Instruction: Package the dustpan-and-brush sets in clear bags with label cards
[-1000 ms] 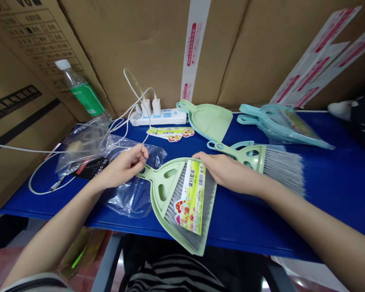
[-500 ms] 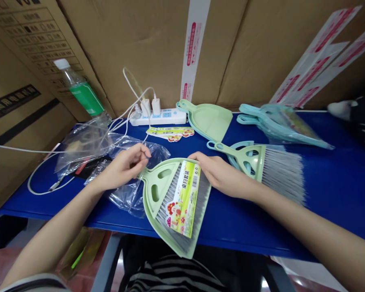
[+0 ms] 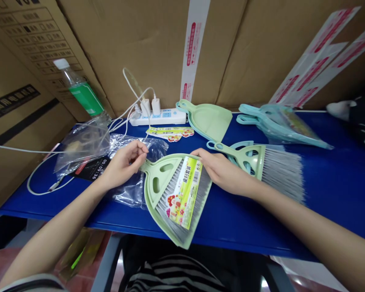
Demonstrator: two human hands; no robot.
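Note:
A light green dustpan [image 3: 170, 231] is held up in front of me, tilted, with a matching green hand brush [image 3: 161, 180] nested in it. A yellow and white printed card [image 3: 185, 194] lies over the brush's grey bristles. My left hand [image 3: 127, 162] is closed around the handle end, which its fingers mostly hide. At the far rim, my right hand [image 3: 219, 170] pinches the dustpan's edge close to the card's top; its thumb is partly hidden. Beneath the left hand lies a crumpled clear plastic bag [image 3: 130, 192] on the blue table [image 3: 237, 227].
At the back, green and blue dustpans [image 3: 211, 121] are stacked near a power strip [image 3: 167, 117] with chargers and loose cables. Right of them are a wrapped blue set [image 3: 282, 123] and brushes [image 3: 280, 170]. A bottle [image 3: 85, 95], a phone [image 3: 93, 168] and loose cards [image 3: 170, 132] also lie around.
Both hands have shifted the dustpan and brush slightly up, away from my lap. The plastic bag beneath has changed shape a little, and more of the phone's screen shows.

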